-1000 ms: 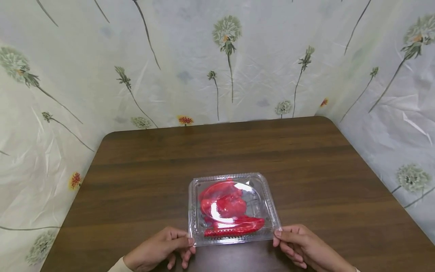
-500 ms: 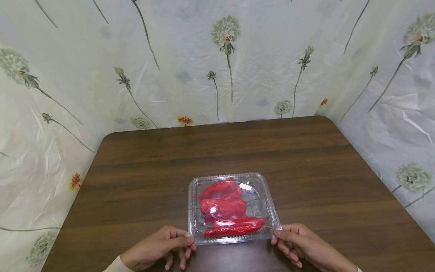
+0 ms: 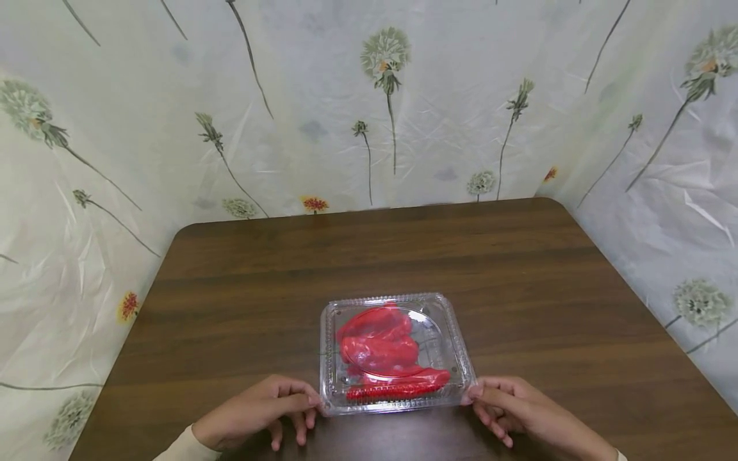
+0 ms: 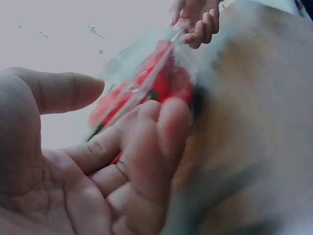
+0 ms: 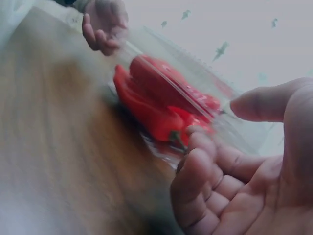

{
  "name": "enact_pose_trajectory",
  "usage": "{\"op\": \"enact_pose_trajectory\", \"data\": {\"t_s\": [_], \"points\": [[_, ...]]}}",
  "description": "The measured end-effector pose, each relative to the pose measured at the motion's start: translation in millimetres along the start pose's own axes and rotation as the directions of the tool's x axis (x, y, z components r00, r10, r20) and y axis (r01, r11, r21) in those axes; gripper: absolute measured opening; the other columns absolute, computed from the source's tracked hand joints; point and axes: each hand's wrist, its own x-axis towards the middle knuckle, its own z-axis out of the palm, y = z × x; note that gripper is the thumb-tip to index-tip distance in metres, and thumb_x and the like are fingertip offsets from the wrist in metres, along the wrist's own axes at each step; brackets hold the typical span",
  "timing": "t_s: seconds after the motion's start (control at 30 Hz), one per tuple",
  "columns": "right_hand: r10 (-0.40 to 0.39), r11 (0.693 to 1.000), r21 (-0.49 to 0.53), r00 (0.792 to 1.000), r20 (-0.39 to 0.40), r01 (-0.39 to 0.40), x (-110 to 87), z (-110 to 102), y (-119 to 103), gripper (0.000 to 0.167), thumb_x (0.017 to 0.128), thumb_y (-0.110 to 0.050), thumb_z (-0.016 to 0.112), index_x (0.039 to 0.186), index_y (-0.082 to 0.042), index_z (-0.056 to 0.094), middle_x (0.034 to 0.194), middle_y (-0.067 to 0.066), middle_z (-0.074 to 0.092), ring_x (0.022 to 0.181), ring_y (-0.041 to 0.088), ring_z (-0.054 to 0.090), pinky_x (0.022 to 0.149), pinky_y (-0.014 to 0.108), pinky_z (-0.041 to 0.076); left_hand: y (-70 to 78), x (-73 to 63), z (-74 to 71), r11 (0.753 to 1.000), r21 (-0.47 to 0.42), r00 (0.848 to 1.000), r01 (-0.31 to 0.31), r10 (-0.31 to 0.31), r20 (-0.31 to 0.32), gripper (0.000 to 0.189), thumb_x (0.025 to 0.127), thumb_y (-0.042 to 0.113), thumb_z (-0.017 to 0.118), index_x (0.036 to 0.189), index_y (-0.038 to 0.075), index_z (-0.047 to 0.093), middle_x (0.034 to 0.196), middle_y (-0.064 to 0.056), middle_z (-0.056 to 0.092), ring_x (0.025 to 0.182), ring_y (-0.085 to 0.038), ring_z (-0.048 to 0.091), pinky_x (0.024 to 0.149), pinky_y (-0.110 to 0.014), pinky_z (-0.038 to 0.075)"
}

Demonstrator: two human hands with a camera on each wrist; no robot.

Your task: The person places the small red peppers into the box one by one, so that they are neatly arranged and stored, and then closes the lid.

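Note:
A clear plastic clamshell box [image 3: 438, 333] lies closed on the table near its front. Inside are several red peppers [image 3: 380, 349]; green stems show in the wrist views, as on the pepper [image 5: 156, 115] nearest the right hand. At the box's front left corner is my left hand [image 3: 262, 410], thumb and fingertips right at the rim. My right hand [image 3: 521, 410] is likewise at the front right corner. In both wrist views a gap shows between thumb [image 4: 73, 90] and fingers [image 5: 195, 176], which are only loosely bent. Those views are blurred.
The brown wooden table [image 3: 369, 256] has rounded far corners. A pale sheet with dandelion prints [image 3: 311, 115] stands behind it and along both sides. Light sleeves [image 3: 187, 448] show at the wrists.
The left hand has drawn slightly left and away from the box corner. The right hand has shifted a little at its corner. The box stays in place.

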Motion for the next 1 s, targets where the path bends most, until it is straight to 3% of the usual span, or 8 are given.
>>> {"op": "enact_pose_trajectory", "data": {"t_s": [0.17,0.3,0.4,0.47,0.53,0.63,0.73,1.0], "points": [[-0.034,0.985,-0.172,0.999,-0.038,0.027,-5.3,-12.5,-5.6,0.030,0.109,-0.009,0.035,0.116,0.012,0.054,0.087,0.018,0.060,0.071,0.010,0.060,0.058,0.025,0.056,12.7,-5.3,-17.0,0.990,0.142,0.996,0.009,0.003,-0.085,0.031,0.105,0.024,0.053,0.117,0.000,0.069,0.091,-0.009,0.067,0.077,-0.015,0.065,0.052,-0.024,0.053],[-0.032,0.945,-0.327,0.991,-0.133,-0.013,-11.9,-19.6,-14.1,0.029,0.109,-0.011,0.039,0.121,0.007,0.059,0.093,0.022,0.062,0.074,0.019,0.063,0.058,0.032,0.058,26.2,-6.9,-28.3,0.971,0.236,0.983,0.039,0.006,-0.186,0.030,0.104,0.026,0.055,0.117,0.002,0.068,0.092,-0.010,0.067,0.081,-0.020,0.065,0.056,-0.032,0.056],[-0.067,0.880,-0.471,0.969,-0.238,-0.055,-14.7,-21.9,-28.0,0.030,0.108,-0.016,0.045,0.124,0.003,0.062,0.097,0.016,0.064,0.078,0.020,0.064,0.058,0.033,0.057,38.8,-3.3,-33.7,0.952,0.298,0.956,0.073,0.018,-0.293,0.032,0.103,0.032,0.058,0.115,0.004,0.069,0.096,-0.013,0.067,0.087,-0.026,0.063,0.061,-0.039,0.057],[-0.103,0.821,-0.561,0.940,-0.325,-0.104,-13.2,-22.2,-40.8,0.031,0.107,-0.022,0.048,0.124,0.000,0.063,0.100,0.013,0.066,0.081,0.019,0.064,0.060,0.032,0.057,48.6,1.9,-36.5,0.930,0.354,0.929,0.096,0.044,-0.367,0.032,0.102,0.036,0.060,0.114,0.008,0.069,0.099,-0.013,0.067,0.092,-0.028,0.062,0.065,-0.041,0.057],[-0.153,0.739,-0.651,0.898,-0.412,-0.173,-7.9,-21.5,-54.9,0.034,0.107,-0.031,0.051,0.124,-0.006,0.065,0.105,0.010,0.068,0.087,0.017,0.065,0.063,0.032,0.057,57.6,9.2,-39.4,0.898,0.428,0.902,0.099,0.100,-0.420,0.031,0.101,0.038,0.061,0.113,0.011,0.069,0.102,-0.011,0.068,0.095,-0.028,0.062,0.069,-0.040,0.057],[-0.234,0.617,-0.740,0.836,-0.497,-0.267,8.0,-22.5,-73.2,0.038,0.105,-0.045,0.051,0.124,-0.015,0.065,0.116,0.005,0.069,0.099,0.019,0.066,0.072,0.036,0.056,69.9,23.8,-44.7,0.820,0.564,0.859,0.099,0.216,-0.464,0.025,0.101,0.038,0.061,0.112,0.017,0.068,0.106,-0.002,0.069,0.101,-0.022,0.063,0.081,-0.040,0.055],[-0.319,0.528,-0.798,0.803,-0.504,-0.292,30.4,-24.9,-83.3,0.044,0.103,-0.051,0.051,0.126,-0.017,0.064,0.124,0.004,0.066,0.109,0.025,0.064,0.084,0.046,0.055,79.0,40.1,-47.8,0.748,0.656,0.822,0.101,0.308,-0.479,0.024,0.101,0.037,0.062,0.115,0.018,0.066,0.109,0.004,0.068,0.106,-0.017,0.063,0.093,-0.042,0.052],[-0.436,0.435,-0.857,0.769,-0.468,-0.275,102.3,-37.9,-93.4,0.060,0.102,-0.051,0.051,0.143,-0.006,0.053,0.145,0.017,0.052,0.134,0.039,0.047,0.107,0.061,0.039,96.2,94.8,-62.0,0.632,0.756,0.766,0.173,0.396,-0.506,0.045,0.101,0.039,0.058,0.134,0.008,0.059,0.135,-0.012,0.061,0.125,-0.033,0.054,0.102,-0.054,0.046]]}}
